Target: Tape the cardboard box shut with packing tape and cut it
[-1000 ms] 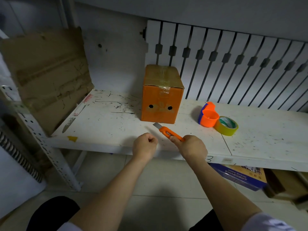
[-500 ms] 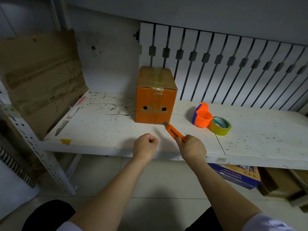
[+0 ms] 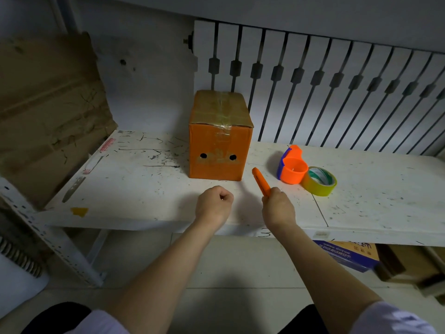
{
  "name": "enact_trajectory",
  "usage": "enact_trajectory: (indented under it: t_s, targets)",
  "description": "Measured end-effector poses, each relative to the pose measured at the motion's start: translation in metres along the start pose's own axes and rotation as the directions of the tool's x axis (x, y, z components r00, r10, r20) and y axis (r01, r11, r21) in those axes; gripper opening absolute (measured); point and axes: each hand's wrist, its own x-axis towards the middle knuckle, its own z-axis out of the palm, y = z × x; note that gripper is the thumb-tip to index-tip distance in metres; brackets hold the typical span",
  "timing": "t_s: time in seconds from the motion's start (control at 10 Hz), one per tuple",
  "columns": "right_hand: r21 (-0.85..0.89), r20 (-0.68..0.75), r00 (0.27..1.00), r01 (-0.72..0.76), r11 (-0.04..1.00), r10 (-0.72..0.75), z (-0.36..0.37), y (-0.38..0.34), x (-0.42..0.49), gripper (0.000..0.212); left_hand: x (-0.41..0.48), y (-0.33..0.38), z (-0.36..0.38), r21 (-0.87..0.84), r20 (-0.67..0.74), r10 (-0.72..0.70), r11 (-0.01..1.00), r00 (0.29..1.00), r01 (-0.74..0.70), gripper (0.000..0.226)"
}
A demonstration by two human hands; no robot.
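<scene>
Gripping orange cutter (image 3: 261,180) in right hand (image 3: 278,208); left hand (image 3: 213,203) fisted

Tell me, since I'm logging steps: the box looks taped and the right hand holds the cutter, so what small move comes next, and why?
Probably set the orange cutter down on the shelf: the box already carries tape, and no blade shows.

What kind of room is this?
Probably a storeroom or packing corner: a scuffed white shelf on a perforated metal rack holds a taped orange cardboard box and a tape roll, with more boxes stored underneath.
</scene>
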Motion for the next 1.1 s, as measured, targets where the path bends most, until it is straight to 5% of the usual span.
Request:
enact_trajectory:
  t_s: [0.4,0.5,0.6,0.7,0.8,1.1]
  targets:
    - [0.02,0.08,0.996,-0.038,0.999,0.036,0.025,-0.015,0.091,0.07,0.052,-0.006,0.017,0.01,0.0,-0.022,1.0,1.0,0.022,0.016]
    - [0.317,0.015,0.992,-0.124,0.94,0.125,0.038,-0.013,0.104,0.057,0.06,-0.011,0.019,0.011,0.005,-0.034,0.999,0.999,0.034,0.015]
    - [0.411,-0.107,0.98,-0.111,0.905,0.168,0.048,-0.015,0.115,0.062,0.064,-0.014,0.019,0.008,0.001,-0.031,0.999,1.0,0.031,0.014]
    - [0.042,-0.065,0.997,-0.037,0.998,0.04,0.051,-0.016,0.122,0.054,0.066,-0.018,0.017,-0.007,0.003,-0.035,0.999,0.999,0.035,0.016]
    - [-0.216,-0.034,0.999,0.033,0.976,-0.042,0.053,-0.014,0.129,0.055,0.068,-0.02,0.015,-0.013,0.003,-0.041,0.999,0.999,0.041,0.016]
    - [-0.385,-0.107,0.986,0.079,0.92,-0.13,0.04,-0.022,0.129,0.047,0.07,-0.019,0.008,-0.05,-0.002,-0.034,0.998,0.999,0.033,0.015]
